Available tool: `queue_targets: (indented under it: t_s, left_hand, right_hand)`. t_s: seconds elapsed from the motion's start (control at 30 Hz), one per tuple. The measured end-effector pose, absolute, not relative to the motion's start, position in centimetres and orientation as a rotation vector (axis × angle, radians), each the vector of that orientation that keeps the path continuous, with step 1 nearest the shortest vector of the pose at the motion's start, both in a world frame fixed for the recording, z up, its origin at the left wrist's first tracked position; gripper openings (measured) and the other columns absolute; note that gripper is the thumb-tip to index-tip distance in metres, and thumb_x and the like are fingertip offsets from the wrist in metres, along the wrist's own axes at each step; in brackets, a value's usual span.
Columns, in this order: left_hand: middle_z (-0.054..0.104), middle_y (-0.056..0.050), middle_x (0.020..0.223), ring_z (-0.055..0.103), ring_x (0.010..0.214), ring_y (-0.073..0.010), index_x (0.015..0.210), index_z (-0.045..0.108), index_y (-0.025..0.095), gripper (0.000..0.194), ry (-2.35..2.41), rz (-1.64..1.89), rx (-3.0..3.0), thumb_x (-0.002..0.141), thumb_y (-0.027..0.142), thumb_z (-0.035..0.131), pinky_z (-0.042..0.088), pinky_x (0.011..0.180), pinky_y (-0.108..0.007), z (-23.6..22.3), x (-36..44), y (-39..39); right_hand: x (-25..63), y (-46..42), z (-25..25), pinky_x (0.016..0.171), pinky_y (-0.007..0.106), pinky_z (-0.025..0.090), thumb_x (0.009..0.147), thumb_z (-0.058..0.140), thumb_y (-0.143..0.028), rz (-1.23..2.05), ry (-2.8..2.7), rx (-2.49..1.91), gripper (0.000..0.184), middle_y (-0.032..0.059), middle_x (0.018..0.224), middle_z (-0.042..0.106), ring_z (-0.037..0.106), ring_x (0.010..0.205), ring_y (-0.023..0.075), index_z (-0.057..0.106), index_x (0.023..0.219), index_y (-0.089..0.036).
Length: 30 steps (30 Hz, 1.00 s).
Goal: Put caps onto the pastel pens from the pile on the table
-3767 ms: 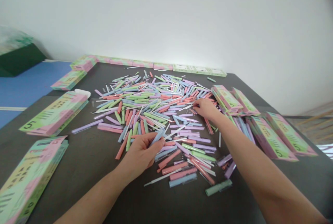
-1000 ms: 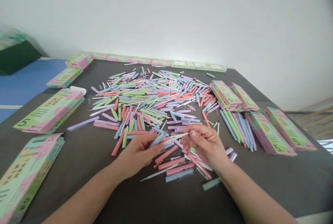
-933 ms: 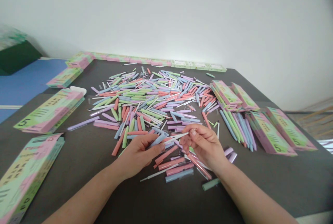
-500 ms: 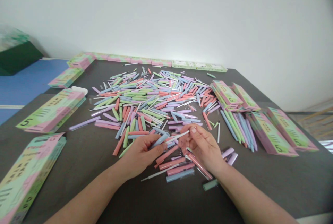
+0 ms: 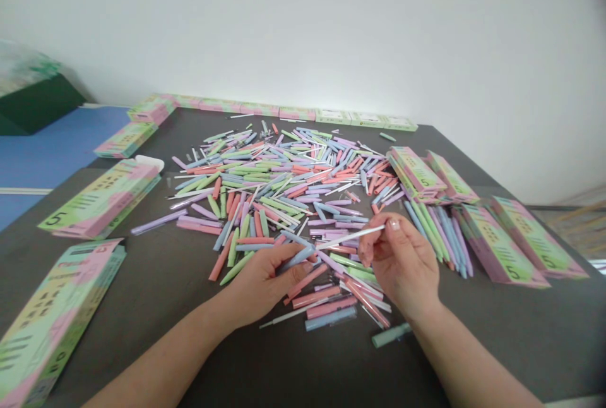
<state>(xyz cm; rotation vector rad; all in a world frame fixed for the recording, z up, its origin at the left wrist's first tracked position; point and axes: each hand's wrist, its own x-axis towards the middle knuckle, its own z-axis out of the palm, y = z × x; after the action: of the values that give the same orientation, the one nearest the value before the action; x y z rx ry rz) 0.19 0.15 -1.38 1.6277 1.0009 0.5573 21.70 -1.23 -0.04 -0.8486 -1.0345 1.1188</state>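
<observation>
My left hand grips a pale blue plastic pen barrel at the near edge of a large heap of pastel pen parts. My right hand pinches the end of a thin white stick between thumb and finger. The stick points left toward the blue barrel, and its far end is close to it. Pink, lilac and blue pen parts lie under and between my hands.
A dark table bears the heap. Pink-and-green boxes marked 5 stand at the left, more at the right, and a row along the far edge. Loose pens lie beside the right boxes. A blue floor shows beyond.
My right hand has moved right and away from my left hand, drawing the white stick along with it. My left hand stays near the same spot, and the camera has shifted slightly.
</observation>
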Motion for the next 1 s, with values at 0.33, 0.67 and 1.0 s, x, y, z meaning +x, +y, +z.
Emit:
queue_targets:
  t_s: [0.33, 0.67, 1.0]
  left_hand:
    - [0.065, 0.001, 0.084, 0.055, 0.078, -0.0164, 0.108, 0.068, 0.019, 0.033, 0.992, 0.492, 1.719, 0.092, 0.041, 0.048, 0.041, 0.069, -0.023, -1.4, 0.2, 0.1]
    - [0.056, 0.003, 0.069, 0.045, 0.065, -0.0131, 0.109, 0.069, 0.019, 0.037, 1.031, 0.44, 1.804, 0.092, 0.043, 0.046, 0.033, 0.059, -0.022, -1.1, 0.5, 0.1]
    - [0.066, 0.001, 0.082, 0.051, 0.068, -0.0139, 0.11, 0.069, 0.02, 0.033, 0.997, 0.443, 1.74, 0.091, 0.039, 0.049, 0.04, 0.067, -0.021, -0.1, 1.1, -0.2]
  right_hand:
    - [21.9, -1.3, -1.4, 0.049, 0.024, 0.044, 0.095, 0.05, -0.036, 1.185, -1.139, -0.917, 0.022, 0.001, 0.064, 0.061, 0.053, 0.052, 0.0117, 0.062, 0.088, -0.019]
    - [21.5, -1.3, -2.0, 0.051, 0.025, 0.045, 0.095, 0.051, -0.037, 1.286, -1.176, -0.924, 0.02, 0.001, 0.067, 0.065, 0.056, 0.052, 0.0118, 0.061, 0.093, -0.019]
    - [20.4, -1.6, -2.3, 0.051, 0.023, 0.046, 0.093, 0.053, -0.042, 1.474, -1.153, -0.945, 0.026, 0.0017, 0.067, 0.064, 0.055, 0.055, 0.0114, 0.063, 0.093, -0.018]
